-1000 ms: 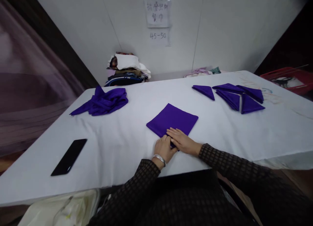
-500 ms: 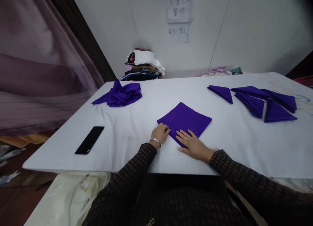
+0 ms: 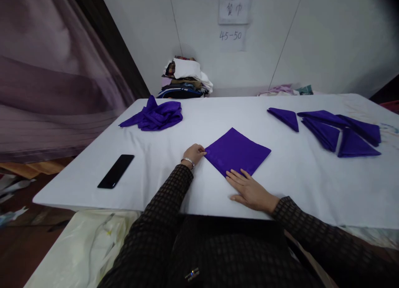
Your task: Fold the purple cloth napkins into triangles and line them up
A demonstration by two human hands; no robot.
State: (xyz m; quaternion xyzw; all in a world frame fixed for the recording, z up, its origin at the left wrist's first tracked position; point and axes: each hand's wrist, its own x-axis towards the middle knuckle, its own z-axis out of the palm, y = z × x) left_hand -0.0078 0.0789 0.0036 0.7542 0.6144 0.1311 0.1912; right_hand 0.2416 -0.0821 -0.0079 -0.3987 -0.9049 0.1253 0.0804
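Note:
A purple napkin [image 3: 237,151] folded into a square lies like a diamond on the white table [image 3: 174,163]. My left hand [image 3: 195,153], with a silver bracelet at the wrist, pinches the napkin's left corner. My right hand [image 3: 250,190] lies flat with fingers stretched out, its fingertips on the napkin's near corner. Several purple napkins folded into triangles [image 3: 330,128] lie at the right. A heap of unfolded purple napkins [image 3: 156,115] sits at the far left.
A black phone [image 3: 116,171] lies near the table's left front edge. A stack of folded clothes [image 3: 185,78] stands against the back wall under a paper sign [image 3: 234,5]. More cloth [image 3: 285,89] lies at the back right. A curtain [image 3: 46,72] hangs at the left.
My left hand has slid from the napkin's near corner along its edge out to the left corner. My right hand has stayed at the near corner. The camera has turned left.

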